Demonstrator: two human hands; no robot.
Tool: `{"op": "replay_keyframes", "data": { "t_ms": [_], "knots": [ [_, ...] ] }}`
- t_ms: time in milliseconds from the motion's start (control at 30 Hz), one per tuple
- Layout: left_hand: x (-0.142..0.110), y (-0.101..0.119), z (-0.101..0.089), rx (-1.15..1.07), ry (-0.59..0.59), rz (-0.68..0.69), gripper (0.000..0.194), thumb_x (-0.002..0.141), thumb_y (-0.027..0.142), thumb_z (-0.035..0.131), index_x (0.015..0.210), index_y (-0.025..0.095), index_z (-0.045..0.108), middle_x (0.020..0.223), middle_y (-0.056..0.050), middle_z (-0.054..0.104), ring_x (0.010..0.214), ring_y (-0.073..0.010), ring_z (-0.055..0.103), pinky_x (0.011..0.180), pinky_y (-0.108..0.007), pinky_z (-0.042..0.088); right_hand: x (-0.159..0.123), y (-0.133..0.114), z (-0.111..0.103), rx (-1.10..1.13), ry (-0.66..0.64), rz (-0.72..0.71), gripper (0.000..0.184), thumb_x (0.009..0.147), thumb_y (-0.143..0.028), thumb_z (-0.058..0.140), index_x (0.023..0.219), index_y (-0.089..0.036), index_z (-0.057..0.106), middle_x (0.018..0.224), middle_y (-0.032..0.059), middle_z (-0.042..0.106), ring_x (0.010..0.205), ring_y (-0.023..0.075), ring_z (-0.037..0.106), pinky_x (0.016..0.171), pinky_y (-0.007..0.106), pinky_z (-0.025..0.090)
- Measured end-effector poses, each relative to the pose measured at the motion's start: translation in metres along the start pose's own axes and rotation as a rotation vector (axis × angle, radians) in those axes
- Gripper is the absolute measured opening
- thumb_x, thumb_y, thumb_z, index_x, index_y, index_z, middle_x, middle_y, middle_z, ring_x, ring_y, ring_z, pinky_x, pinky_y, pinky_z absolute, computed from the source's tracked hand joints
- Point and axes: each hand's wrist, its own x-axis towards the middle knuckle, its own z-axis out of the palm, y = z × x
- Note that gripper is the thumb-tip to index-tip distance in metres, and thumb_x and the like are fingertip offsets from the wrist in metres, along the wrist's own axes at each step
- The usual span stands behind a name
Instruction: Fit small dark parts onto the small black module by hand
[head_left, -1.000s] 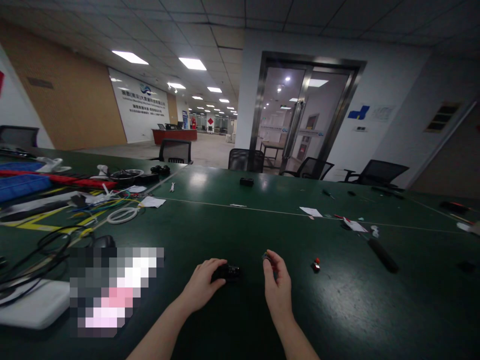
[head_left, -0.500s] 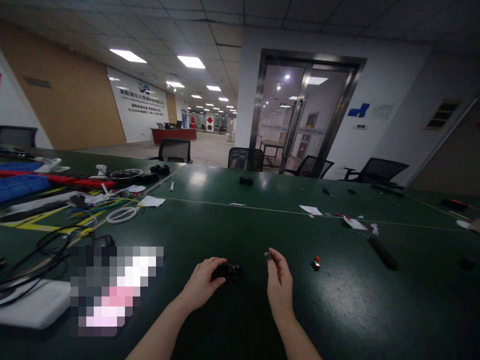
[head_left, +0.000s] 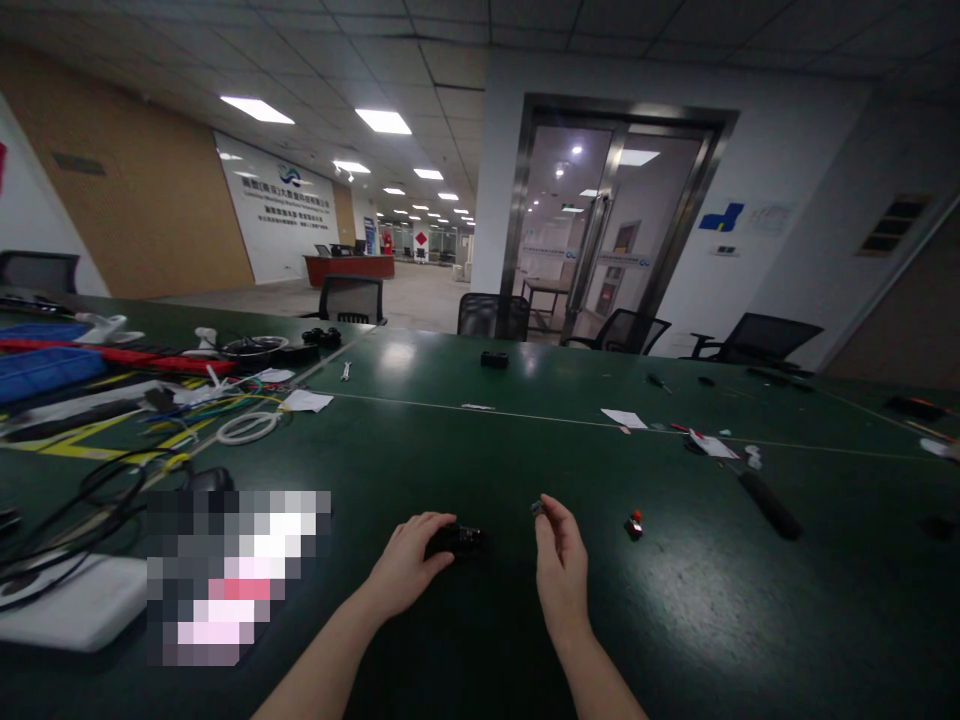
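My left hand [head_left: 411,562] is closed around the left end of a small black cylindrical object [head_left: 469,540] on the dark green tabletop [head_left: 480,460]. Its shiny right end sticks out past my fingers; its exact kind is unclear. To the right, my right hand [head_left: 561,560] pinches a tiny metallic piece [head_left: 537,508] between thumb and fingertips, too small to identify. The two hands are apart. Farther right, a small red-and-silver item [head_left: 635,524] lies on the table, touched by neither hand.
At left are a pixelated patch [head_left: 240,575], a white box [head_left: 82,605], black cables [head_left: 112,500], coiled white tubing [head_left: 247,428] and blue trays [head_left: 49,375]. A small black block [head_left: 494,359] sits ahead. A black-handled tool [head_left: 771,505] and papers [head_left: 624,418] lie at right.
The view has shifted very slightly. Both hands keep nearly the same place and grip; the tiny piece in my right fingertips looks slightly turned.
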Motion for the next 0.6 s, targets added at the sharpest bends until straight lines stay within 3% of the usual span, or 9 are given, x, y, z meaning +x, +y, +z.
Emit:
{"op": "replay_keyframes", "data": {
  "t_ms": [233, 433, 600],
  "knots": [
    [0.000, 0.004, -0.001, 0.003, 0.006, -0.011, 0.045, 0.079, 0.026, 0.056, 0.124, 0.028, 0.050, 0.125, -0.002, 0.055, 0.117, -0.0230, 0.047, 0.099, -0.039, 0.035, -0.002, -0.005, 0.003, -0.072, -0.065, -0.062, 0.039, 0.080, -0.045, 0.054, 0.112, -0.023, 0.058, 0.107, 0.0048, 0.063, 0.099, 0.0219, 0.057, 0.083, 0.036, 0.045],
    [0.000, 0.009, -0.003, 0.028, 0.021, 0.001, 0.044, 0.076, 0.023, 0.057, 0.119, 0.026, 0.053, 0.121, -0.004, 0.058, 0.114, -0.0237, 0.050, 0.098, -0.039, 0.035, -0.014, -0.012, 0.016, -0.188, -0.298, -0.195, 0.023, 0.075, -0.035, 0.060, 0.096, -0.028, 0.068, 0.100, 0.0029, 0.065, 0.098, 0.0232, 0.057, 0.085, 0.039, 0.045],
    [0.001, 0.007, 0.000, 0.030, 0.035, 0.024, 0.043, 0.076, 0.021, 0.057, 0.119, 0.025, 0.053, 0.120, -0.004, 0.058, 0.113, -0.0230, 0.051, 0.097, -0.037, 0.036, -0.017, -0.008, 0.029, -0.355, -0.430, -0.234, 0.025, 0.074, -0.024, 0.060, 0.096, -0.034, 0.068, 0.098, -0.0007, 0.067, 0.097, 0.0239, 0.056, 0.086, 0.042, 0.041]
  ]
}}
